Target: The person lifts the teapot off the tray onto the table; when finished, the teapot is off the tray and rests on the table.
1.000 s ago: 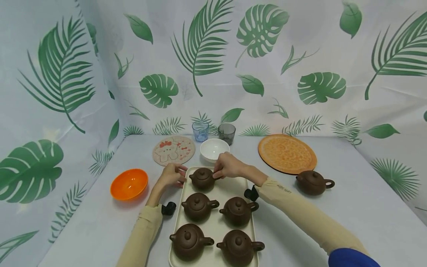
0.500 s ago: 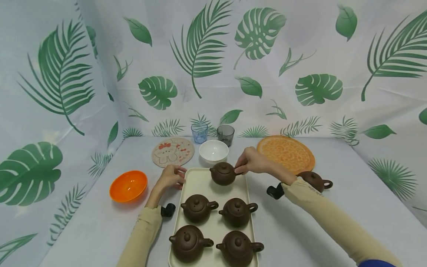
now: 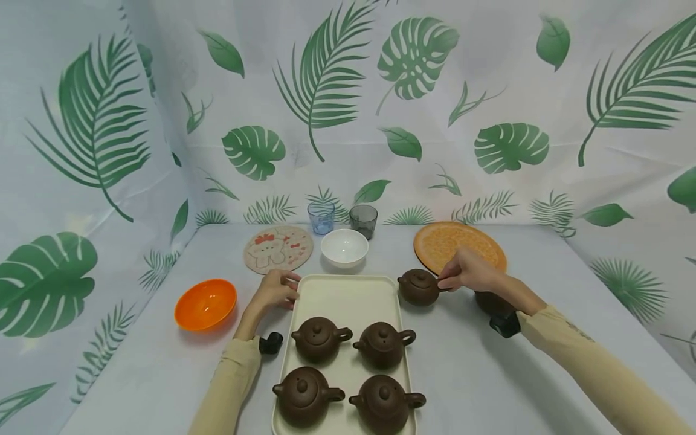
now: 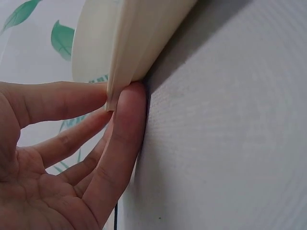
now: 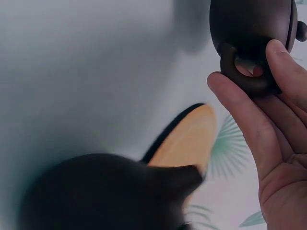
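My right hand (image 3: 472, 270) pinches the loop handle of a dark brown teapot (image 3: 417, 287), just beyond the right edge of the cream tray (image 3: 348, 295). In the right wrist view, thumb and fingers close round that handle, and the body of the teapot (image 5: 252, 21) hangs above the white tabletop. My left hand (image 3: 276, 291) is at the tray's far left corner; the left wrist view has thumb and fingers pinching the tray rim (image 4: 136, 43). Several similar teapots stand on the tray, one of them a near-left teapot (image 3: 303, 399). A further teapot (image 3: 491, 303) stands at the right, partly hidden by my right wrist.
An orange bowl (image 3: 205, 305) stands left of the tray. Behind the tray are a white bowl (image 3: 345, 249), a blue glass (image 3: 321, 219), a grey glass (image 3: 363, 222) and a round rabbit mat (image 3: 278, 249). An orange round mat (image 3: 451, 241) lies at the back right.
My right hand has lifted the teapot from the tray's far left spot and carried it right, past the tray's edge. The left hand keeps its place at the tray corner.
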The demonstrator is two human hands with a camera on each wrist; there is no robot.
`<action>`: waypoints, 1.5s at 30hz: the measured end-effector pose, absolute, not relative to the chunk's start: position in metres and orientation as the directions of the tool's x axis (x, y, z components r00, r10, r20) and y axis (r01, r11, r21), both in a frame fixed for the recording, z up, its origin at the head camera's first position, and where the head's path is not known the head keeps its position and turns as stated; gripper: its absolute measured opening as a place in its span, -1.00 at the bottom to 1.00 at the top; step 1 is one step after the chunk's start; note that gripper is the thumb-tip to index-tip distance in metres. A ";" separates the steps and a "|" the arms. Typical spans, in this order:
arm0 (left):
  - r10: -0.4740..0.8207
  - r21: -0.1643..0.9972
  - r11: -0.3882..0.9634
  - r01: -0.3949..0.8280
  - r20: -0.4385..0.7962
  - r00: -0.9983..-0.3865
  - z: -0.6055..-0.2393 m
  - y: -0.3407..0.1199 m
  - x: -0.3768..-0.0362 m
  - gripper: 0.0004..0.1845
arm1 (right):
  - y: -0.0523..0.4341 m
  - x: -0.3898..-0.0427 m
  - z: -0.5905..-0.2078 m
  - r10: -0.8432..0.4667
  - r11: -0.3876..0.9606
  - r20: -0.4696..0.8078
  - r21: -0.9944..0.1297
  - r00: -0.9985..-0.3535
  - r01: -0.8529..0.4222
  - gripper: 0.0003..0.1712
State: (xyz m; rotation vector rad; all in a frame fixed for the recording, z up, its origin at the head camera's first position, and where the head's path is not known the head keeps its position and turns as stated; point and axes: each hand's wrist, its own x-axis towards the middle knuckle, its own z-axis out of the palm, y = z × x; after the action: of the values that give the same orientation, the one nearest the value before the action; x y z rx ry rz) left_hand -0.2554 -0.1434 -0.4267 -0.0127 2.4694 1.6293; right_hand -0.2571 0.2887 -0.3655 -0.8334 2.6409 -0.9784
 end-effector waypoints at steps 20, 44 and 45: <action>0.086 0.908 0.403 -0.115 -0.162 -0.983 -0.423 -0.144 -0.254 -0.56 | 0.301 -0.259 -0.378 -0.565 0.640 0.013 -0.625 -0.825 -0.448 -0.90; 0.098 0.907 0.405 -0.113 -0.166 -0.981 -0.424 -0.144 -0.254 -0.56 | 0.247 -0.215 -0.342 -0.537 0.606 0.132 -0.627 -0.833 -0.490 -0.77; 0.098 0.907 0.405 -0.113 -0.167 -0.981 -0.424 -0.144 -0.254 -0.55 | 0.243 -0.210 -0.344 -0.553 0.593 0.122 -0.638 -0.824 -0.491 -0.77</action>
State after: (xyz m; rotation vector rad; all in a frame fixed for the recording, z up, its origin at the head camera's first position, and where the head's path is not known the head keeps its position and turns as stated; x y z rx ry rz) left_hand -0.2542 -0.1443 -0.4237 -0.0134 2.4656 1.6145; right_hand -0.2103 0.2433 -0.3439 -0.8948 2.7230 -1.0494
